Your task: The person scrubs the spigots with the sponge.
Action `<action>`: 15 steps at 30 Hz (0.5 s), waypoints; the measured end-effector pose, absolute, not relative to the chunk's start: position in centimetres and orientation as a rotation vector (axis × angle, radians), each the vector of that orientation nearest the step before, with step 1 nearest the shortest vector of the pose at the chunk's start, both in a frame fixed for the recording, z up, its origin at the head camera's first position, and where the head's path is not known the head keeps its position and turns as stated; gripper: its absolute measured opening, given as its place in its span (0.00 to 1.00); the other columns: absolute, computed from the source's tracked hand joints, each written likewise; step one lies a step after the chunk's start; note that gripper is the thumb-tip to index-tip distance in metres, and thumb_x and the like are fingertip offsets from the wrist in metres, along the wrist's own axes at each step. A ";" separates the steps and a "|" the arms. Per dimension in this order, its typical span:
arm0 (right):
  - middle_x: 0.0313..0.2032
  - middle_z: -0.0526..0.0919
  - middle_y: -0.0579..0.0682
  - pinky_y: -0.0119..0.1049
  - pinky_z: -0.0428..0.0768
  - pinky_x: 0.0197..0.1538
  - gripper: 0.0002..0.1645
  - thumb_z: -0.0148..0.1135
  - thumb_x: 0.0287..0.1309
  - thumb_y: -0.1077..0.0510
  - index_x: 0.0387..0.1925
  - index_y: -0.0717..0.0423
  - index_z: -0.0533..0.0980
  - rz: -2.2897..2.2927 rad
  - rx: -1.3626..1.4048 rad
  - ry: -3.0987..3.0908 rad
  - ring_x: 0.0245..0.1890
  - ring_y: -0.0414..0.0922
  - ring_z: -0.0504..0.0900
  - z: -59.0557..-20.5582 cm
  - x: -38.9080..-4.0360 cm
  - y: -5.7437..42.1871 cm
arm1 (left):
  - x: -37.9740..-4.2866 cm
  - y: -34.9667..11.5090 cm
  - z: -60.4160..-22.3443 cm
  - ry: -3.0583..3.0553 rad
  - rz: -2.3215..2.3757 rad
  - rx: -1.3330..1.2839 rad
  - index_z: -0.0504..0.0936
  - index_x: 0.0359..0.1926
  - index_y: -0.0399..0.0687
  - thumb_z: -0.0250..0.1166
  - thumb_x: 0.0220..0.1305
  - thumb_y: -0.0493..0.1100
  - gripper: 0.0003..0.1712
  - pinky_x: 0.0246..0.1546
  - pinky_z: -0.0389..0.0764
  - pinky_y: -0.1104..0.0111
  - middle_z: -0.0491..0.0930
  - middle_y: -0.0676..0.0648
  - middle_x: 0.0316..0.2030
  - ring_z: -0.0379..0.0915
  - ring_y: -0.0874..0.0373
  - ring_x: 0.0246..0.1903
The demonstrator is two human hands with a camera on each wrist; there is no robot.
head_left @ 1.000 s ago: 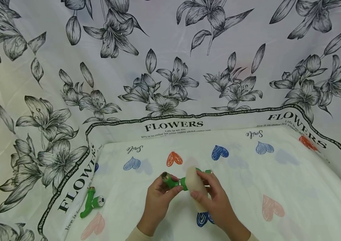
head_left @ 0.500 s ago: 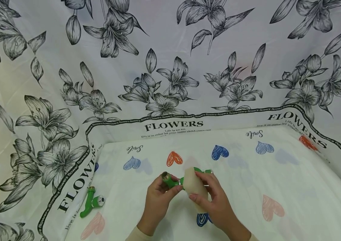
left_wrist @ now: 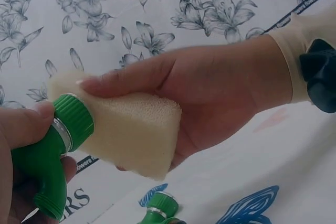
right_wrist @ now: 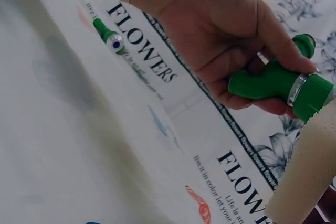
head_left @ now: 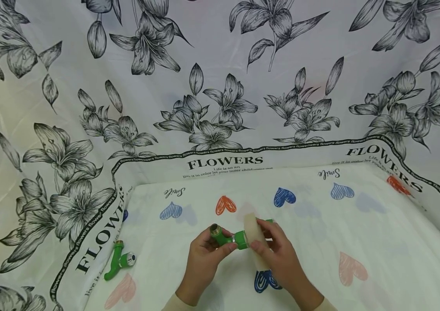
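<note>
In the head view, my left hand point(head_left: 205, 261) grips a green plastic tap point(head_left: 220, 236) with a metallic threaded inlet and a silver ring. My right hand point(head_left: 280, 257) holds a cream block-shaped sponge point(head_left: 256, 235), its face right at the tap's ribbed green end. From the left wrist, the sponge point(left_wrist: 131, 135) is seen between the right thumb and fingers, beside the ribbed collar point(left_wrist: 75, 120). In the right wrist view, the left thumb and fingers pinch the tap's green body point(right_wrist: 262, 83), and the sponge point(right_wrist: 304, 169) overlaps its end.
A second green tap point(head_left: 119, 261) lies on the left of the white, heart-printed cloth point(head_left: 301, 268). Another green piece point(head_left: 270, 220) lies behind the right hand, mostly hidden. A flower-printed sheet point(head_left: 220, 56) rises around the back and sides.
The sponge has turned more edge-on and shifted slightly right in the right hand, exposing more of the tap's ribbed end. The left hand keeps its grip in nearly the same place.
</note>
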State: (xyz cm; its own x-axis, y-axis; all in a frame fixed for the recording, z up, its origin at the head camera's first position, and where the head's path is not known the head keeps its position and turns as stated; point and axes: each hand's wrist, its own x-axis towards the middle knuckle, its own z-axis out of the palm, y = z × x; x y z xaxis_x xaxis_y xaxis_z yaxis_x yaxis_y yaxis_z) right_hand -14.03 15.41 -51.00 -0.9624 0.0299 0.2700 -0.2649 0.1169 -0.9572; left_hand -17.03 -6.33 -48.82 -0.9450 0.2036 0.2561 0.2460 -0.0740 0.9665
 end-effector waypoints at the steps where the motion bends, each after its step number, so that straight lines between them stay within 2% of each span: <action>1: 0.57 0.80 0.48 0.38 0.87 0.53 0.29 0.71 0.75 0.57 0.73 0.45 0.77 1.951 0.216 -2.172 0.55 0.54 0.80 -51.1 -14.1 15.4 | -17.0 -6.3 -48.8 -2.124 -2.221 -0.513 0.87 0.47 0.41 0.80 0.63 0.31 0.14 0.47 0.89 0.65 0.89 0.42 0.45 0.86 0.47 0.43; 8: 0.59 0.81 0.47 0.38 0.87 0.55 0.29 0.71 0.74 0.54 0.73 0.43 0.78 2.016 0.150 -2.171 0.55 0.55 0.80 -51.0 -14.0 15.3 | -17.0 -6.3 -48.9 -2.126 -2.217 -0.524 0.87 0.48 0.42 0.79 0.64 0.30 0.14 0.49 0.89 0.64 0.88 0.41 0.47 0.86 0.46 0.44; 15: 0.59 0.80 0.49 0.37 0.86 0.53 0.29 0.70 0.75 0.56 0.73 0.44 0.77 2.013 0.168 -2.170 0.55 0.56 0.79 -51.0 -13.8 15.1 | -17.0 -6.3 -49.0 -2.138 -2.256 -0.454 0.87 0.50 0.40 0.80 0.64 0.32 0.15 0.50 0.89 0.63 0.86 0.34 0.50 0.87 0.46 0.46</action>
State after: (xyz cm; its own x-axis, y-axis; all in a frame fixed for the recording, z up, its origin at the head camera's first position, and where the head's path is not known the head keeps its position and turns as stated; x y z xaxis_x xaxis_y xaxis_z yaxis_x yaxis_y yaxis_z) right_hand -13.82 15.13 -50.97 -0.9780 0.0375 0.2054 -0.2020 0.0786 -0.9762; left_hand -17.04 -6.31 -48.96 -0.9582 0.1965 0.2078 0.1970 -0.0735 0.9776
